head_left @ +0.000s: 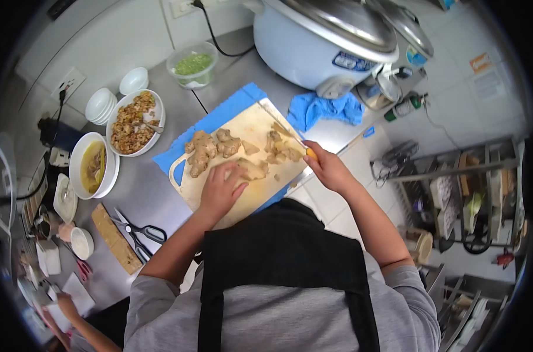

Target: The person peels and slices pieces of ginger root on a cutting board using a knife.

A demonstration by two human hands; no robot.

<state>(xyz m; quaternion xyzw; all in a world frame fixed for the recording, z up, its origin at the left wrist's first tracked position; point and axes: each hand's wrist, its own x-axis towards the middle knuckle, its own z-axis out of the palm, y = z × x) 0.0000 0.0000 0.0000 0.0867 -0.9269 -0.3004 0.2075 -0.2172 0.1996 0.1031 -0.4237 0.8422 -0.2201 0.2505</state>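
Note:
My right hand (330, 170) is closed around the yellow handle of a knife (311, 154), whose blade points up and left over the right side of the cutting board (270, 195). My left hand (221, 189) is over the board with fingers and thumb apart. Its fingertips are at the edge of a cut piece of ginger (253, 169); whether they press on it is unclear. Knobbly unpeeled ginger roots (202, 151) lie at the board's upper left. Near the blade is a pile of ginger peelings and scraps (281, 151). A blue cloth (243, 95) lies under the board.
Behind the board stand a large rice cooker (296, 44), a crumpled blue cloth (325, 111) and a tub of chopped greens (193, 64). To the left are filled bowls (112, 126), scissors (138, 233) and a wooden strip (115, 237). Another person's hands (67, 305) appear at lower left.

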